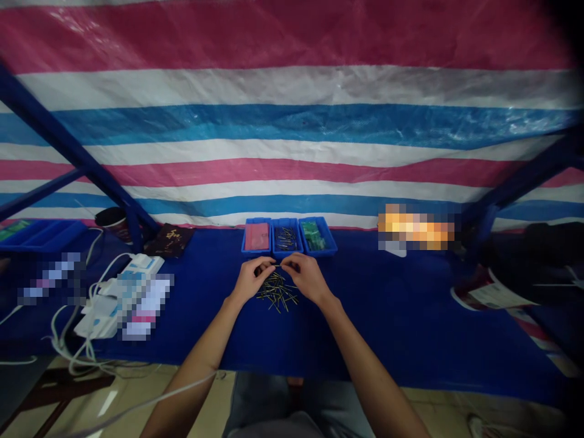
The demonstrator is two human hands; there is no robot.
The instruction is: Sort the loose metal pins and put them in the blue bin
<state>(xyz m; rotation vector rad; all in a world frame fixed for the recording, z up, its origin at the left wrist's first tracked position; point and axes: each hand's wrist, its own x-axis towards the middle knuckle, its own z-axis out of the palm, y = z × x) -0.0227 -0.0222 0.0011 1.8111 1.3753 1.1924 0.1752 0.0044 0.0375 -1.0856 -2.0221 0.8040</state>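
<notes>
**Two bare hands at a work table.** The left hand (249,280) and right hand (308,278) are held close together above a blue woven-plastic tablecloth (387,316), curled inward, with the fingers of both closed on a single thin metal pin (276,265) that lies level between their fingertips. Directly beneath the hands, a loose pile of thin metal pins (277,293) lies crossed at random on the cloth, the shafts dull gold and dark. Just beyond the hands stand three blue plastic trays (286,253) in a row: the left tray holds a flat pinkish-red packet (257,236), the middle tray a bundle of similar pins (286,239), and the right tray green items (312,236) too small to identify. Farther left lie a dark red booklet (170,239), its gold marks too small to read, and a white power strip (98,322) with white cables (68,340), partly blurred. Behind, a pink, white and blue striped tarpaulin (292,85) hangs against a blue metal frame (77,152).
</notes>
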